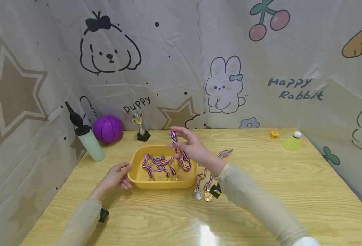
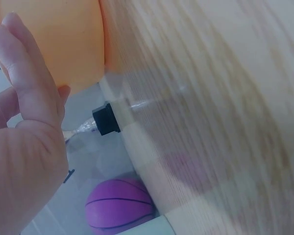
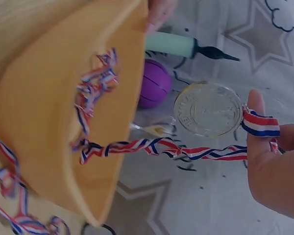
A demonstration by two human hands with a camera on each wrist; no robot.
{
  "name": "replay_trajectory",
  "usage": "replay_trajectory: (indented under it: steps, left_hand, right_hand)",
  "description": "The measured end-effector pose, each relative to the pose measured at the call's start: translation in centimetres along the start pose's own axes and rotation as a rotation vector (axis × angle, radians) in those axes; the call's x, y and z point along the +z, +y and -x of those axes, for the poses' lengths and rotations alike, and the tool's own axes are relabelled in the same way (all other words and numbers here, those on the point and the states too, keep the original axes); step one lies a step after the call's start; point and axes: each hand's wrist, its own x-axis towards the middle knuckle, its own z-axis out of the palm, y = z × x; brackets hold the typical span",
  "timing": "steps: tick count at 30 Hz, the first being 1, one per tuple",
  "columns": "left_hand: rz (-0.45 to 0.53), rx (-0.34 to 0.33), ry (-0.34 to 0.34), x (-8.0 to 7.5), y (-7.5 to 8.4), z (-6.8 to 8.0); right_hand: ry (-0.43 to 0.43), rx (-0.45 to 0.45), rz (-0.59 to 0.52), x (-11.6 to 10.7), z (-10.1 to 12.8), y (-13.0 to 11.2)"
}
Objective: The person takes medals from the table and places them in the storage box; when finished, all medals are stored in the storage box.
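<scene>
Pinching a striped ribbon (image 1: 181, 153) at frame centre, right hand (image 1: 190, 147) above the yellow tray (image 1: 138, 182), left hand (image 1: 114, 177) with relaxed fingers touching the tray's left end, left wrist view, fingers (image 2: 24, 63) flat on the tray wall at upper left, right wrist view, silver medal (image 3: 208, 108) hanging centre-right beside the pinching fingers (image 3: 257, 127).

medal (image 3: 208, 108) silver, ribbon striped; hanging above tray (image 1: 137, 160) | tray yellow, holding medals

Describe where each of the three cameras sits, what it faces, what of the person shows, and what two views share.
Head: looks down at table; both hands, sleeves.
Left wrist: left hand on yellow tray.
Right wrist: right hand's fingers pinch medal ribbon over tray.
All share tray and purple ball.
</scene>
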Motion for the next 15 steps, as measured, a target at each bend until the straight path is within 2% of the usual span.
replay_trajectory:
  steps: [7,15]
  left_hand:
    - [0.003,0.009,-0.006,0.1,-0.3,0.0]
    - [0.015,0.008,-0.006,0.0,-0.3,0.0]
  right_hand:
    - [-0.024,0.091,-0.049,1.3,-0.5,3.7]
    - [0.030,0.183,0.057,1.3,-0.7,6.4]
